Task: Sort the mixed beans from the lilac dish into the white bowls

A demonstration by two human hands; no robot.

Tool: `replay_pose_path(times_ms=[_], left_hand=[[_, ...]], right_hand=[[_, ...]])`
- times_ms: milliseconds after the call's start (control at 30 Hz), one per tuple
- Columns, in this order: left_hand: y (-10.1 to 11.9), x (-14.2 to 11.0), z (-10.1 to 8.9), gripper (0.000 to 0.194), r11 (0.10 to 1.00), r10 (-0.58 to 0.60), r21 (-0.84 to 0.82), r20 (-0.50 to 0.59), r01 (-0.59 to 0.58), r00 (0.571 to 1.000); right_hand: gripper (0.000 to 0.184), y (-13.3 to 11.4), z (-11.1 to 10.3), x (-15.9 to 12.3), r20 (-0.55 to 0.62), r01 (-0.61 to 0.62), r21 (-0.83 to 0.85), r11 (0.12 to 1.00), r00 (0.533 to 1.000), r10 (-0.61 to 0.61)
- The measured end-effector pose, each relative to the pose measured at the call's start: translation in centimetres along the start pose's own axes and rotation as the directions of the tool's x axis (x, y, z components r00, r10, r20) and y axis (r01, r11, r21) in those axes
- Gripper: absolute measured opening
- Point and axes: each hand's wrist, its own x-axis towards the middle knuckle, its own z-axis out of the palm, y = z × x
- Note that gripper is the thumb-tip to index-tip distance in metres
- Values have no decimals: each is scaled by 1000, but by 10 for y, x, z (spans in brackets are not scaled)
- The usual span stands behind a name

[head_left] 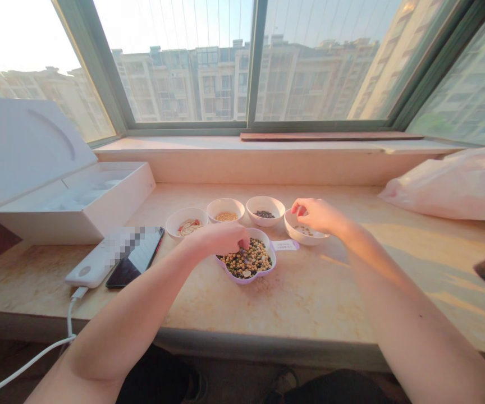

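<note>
A: Nearest: two bare forearms (137, 308), in over the counter's (326, 300) front edge. Hands?

B: Left hand (232, 238) down in mixed beans (258, 259), in a purple-rimmed dish (246, 280) between front and back edges. Fingers bent; can't tell if pinching. Right hand (316, 215) at the rightmost of four white bowls (312, 240), fingers curled, pinch unclear.

A: Farther out?

B: Phone (135, 266) left of the dish. Open white box (118, 207) toward back-left corner, plastic bag (453, 185) toward back-right.
</note>
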Motion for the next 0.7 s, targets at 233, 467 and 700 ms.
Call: replay_pose_path(times_ms=[233, 467, 700], left_hand=[[3, 4, 1, 27, 999, 16, 27, 127, -19, 992], [5, 2, 0, 24, 997, 25, 69, 25, -27, 999], [-14, 3, -12, 19, 999, 21, -38, -214, -30, 977]], right_hand=[[26, 8, 7, 4, 68, -88, -77, 993, 993, 94], [18, 4, 6, 2, 65, -166, -52, 985, 983, 169], [14, -5, 4, -6, -89, -125, -12, 992, 988, 123]])
